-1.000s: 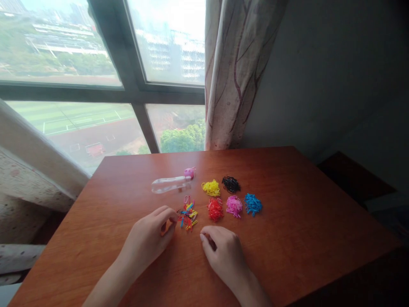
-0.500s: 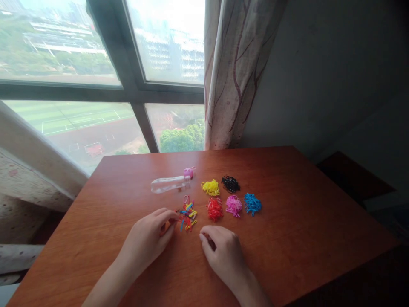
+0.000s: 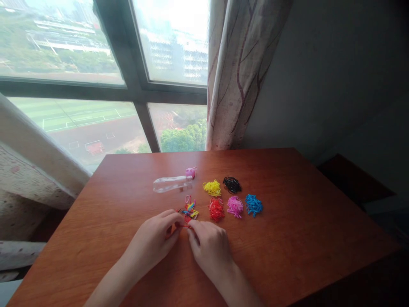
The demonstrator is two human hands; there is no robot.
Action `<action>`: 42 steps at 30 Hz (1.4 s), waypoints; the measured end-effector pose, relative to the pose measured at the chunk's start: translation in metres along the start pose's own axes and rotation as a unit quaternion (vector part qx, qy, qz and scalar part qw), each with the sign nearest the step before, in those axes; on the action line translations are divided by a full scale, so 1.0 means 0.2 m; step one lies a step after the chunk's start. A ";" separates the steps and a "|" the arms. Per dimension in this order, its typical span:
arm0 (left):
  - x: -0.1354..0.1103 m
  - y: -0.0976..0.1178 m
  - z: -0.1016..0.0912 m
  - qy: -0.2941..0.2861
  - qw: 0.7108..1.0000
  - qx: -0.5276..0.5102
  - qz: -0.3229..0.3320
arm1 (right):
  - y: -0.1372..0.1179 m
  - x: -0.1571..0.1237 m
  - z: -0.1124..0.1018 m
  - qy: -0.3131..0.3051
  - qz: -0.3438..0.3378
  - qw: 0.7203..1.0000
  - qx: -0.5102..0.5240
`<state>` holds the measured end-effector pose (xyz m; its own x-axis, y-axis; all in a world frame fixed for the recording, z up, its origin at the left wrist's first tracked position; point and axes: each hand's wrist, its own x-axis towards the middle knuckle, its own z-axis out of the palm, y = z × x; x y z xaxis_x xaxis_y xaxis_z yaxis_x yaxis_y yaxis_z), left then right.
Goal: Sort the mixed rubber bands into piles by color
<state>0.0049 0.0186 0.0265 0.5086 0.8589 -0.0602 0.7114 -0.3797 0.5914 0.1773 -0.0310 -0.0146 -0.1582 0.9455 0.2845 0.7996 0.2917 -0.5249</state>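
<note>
My left hand [image 3: 159, 234] is closed in a pinch at the near edge of a small mixed-colour pile of rubber bands [image 3: 191, 209]. Close beside it, my right hand [image 3: 209, 243] also pinches, its fingertips almost meeting the left ones. A red rubber band [image 3: 185, 226] spans the short gap between the two pinches. To the right lie sorted heaps: red bands [image 3: 216, 209], pink bands [image 3: 235, 207], blue bands [image 3: 254, 205], yellow bands [image 3: 212, 187] and black bands [image 3: 232, 184].
Behind the mixed pile a clear plastic bottle-shaped container [image 3: 171, 183] lies on its side, with a pink cap [image 3: 191, 172] by its mouth. The brown wooden table [image 3: 287, 256] stands against a window, with a patterned curtain [image 3: 233, 76] at its far side.
My right hand has moved left and forward to meet my left hand at the mixed pile. A red band now stretches between their fingertips. The view has shifted slightly.
</note>
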 end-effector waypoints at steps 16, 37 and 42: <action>0.10 0.10 -0.01 0.042 0.993 -0.107 0.021 | 0.08 -0.13 -0.06 0.050 0.041 0.998 0.028; 0.27 0.15 0.08 0.036 0.998 -0.013 0.043 | 0.08 -0.13 -0.07 0.030 0.060 0.996 0.066; 0.15 0.10 0.04 0.034 0.999 -0.020 0.027 | 0.08 -0.13 -0.06 0.019 0.064 0.997 0.039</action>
<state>0.0378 0.0341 0.0303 0.5111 0.8591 0.0269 0.6630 -0.4140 0.6237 0.2009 -0.0531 -0.0208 -0.0339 0.9700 0.2407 0.7643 0.1803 -0.6192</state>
